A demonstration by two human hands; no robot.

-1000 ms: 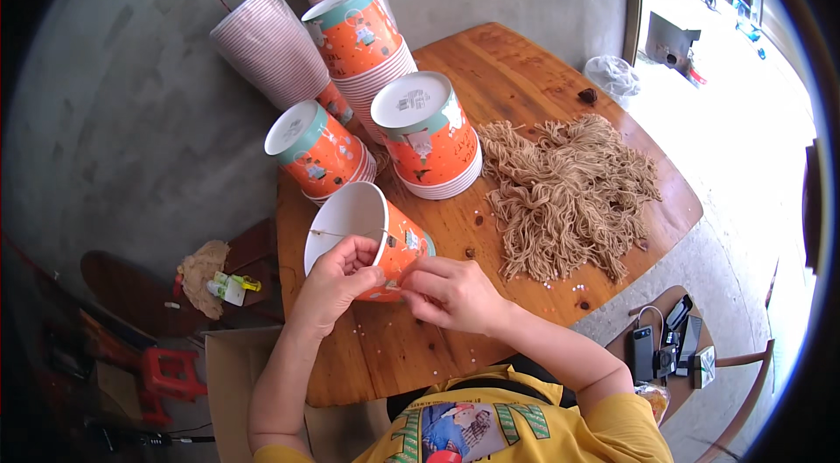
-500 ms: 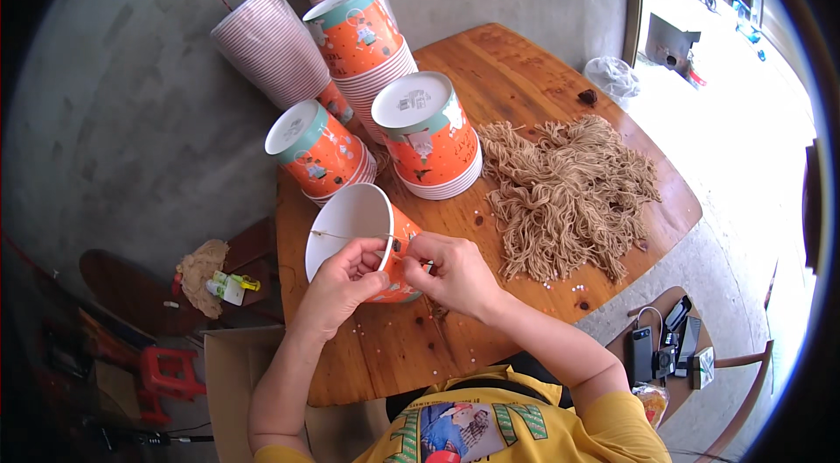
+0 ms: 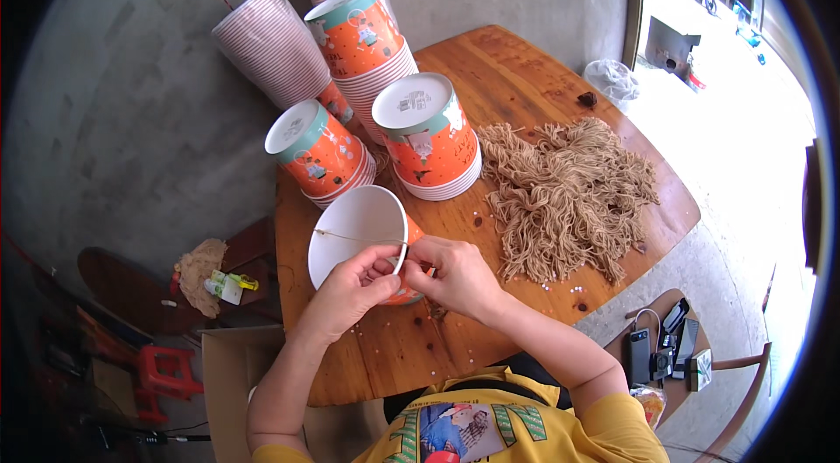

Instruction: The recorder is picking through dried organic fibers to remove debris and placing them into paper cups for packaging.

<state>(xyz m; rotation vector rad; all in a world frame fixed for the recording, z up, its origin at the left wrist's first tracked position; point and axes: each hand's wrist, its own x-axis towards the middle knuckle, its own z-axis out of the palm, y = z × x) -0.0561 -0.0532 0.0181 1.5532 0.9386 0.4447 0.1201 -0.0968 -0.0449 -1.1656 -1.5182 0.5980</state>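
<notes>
A round wooden table [image 3: 542,69] is seen from above, set against a grey concrete wall [image 3: 114,113]. Its right half is covered by a heap of tan string [image 3: 569,187], spread loosely and lying just beside the cups. At the table's far left, tall stacks of paper cups [image 3: 267,43] are leaned against the wall, their pale striped sides showing. In front of them, three shorter stacks of orange cups [image 3: 429,143] are stood upside down, white bases up, close behind the working spot.

Near the table's front edge, a single orange cup [image 3: 359,231] is held tilted on its side, its white inside turned to the left. A thin string [image 3: 354,238] is stretched across its mouth. The cup's near rim is pinched by the left hand [image 3: 350,292], fingers closed on it. The right hand [image 3: 455,275] is pressed against the cup's side, fingertips together at the rim; whether the string end is clamped there cannot be told. The cup's lower body is hidden by both hands.

Small scraps are scattered on the wood near the string heap. A cardboard box [image 3: 227,375] is seen below the table.
</notes>
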